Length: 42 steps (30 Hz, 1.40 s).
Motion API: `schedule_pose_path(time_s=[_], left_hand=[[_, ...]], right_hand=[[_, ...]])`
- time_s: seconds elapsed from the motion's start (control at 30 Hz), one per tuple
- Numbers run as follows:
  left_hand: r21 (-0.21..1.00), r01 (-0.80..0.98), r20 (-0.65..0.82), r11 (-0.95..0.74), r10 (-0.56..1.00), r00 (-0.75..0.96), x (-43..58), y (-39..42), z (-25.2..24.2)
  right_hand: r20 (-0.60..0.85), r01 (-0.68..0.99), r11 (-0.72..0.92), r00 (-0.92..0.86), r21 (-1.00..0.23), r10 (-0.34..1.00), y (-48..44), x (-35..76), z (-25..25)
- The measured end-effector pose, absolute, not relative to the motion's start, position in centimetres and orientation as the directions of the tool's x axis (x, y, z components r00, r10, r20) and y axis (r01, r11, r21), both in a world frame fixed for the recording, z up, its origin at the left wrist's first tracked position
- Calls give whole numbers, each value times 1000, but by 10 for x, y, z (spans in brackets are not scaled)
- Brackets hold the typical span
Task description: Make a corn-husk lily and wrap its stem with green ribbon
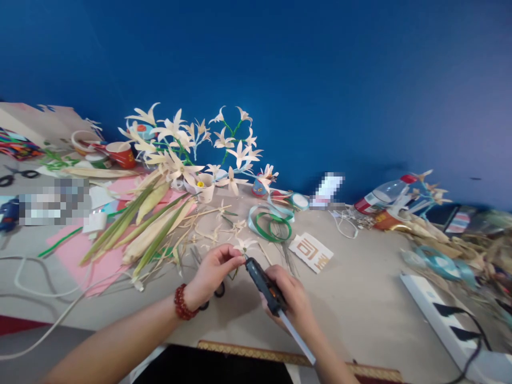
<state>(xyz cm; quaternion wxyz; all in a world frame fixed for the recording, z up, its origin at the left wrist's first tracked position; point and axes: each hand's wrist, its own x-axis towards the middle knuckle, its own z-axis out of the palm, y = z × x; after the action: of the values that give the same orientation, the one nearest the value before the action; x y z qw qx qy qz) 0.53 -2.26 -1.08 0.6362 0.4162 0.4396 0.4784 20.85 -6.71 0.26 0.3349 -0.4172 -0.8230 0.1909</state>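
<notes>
My right hand (288,294) is wrapped round a black hot glue gun (264,285), and a pale glue stick (296,337) sticks out of its rear end. The gun's nozzle points up and left, close to my left fingertips. With thumb and fingers pinched, my left hand (216,271) holds a small cream flower (245,244) made of husk-like petals. Whether nozzle and flower touch, I cannot tell. Below my left wrist, partly covered, lie scissors with black handles (219,289).
Several finished husk flowers (176,130) stand in cups at the back. Corn husks (148,229) lie on pink paper (66,248) at left. Ribbon rolls (274,226) and a white card (311,252) sit beyond my hands. At right are a bottle (386,194) and a power strip (436,320).
</notes>
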Motion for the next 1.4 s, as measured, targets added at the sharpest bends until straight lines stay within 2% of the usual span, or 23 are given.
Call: schedule_pose_path(time_s=[0.73,1.4], left_hand=[[941,-269,-165,206,972,168,5,-23,-11],[940,-275,-167,203,975,146,5,-23,-16]], right_hand=[[387,621,576,-426,-532,818,-67,208,2],[354,656,538,-406,-530,843,-66,209,-1]])
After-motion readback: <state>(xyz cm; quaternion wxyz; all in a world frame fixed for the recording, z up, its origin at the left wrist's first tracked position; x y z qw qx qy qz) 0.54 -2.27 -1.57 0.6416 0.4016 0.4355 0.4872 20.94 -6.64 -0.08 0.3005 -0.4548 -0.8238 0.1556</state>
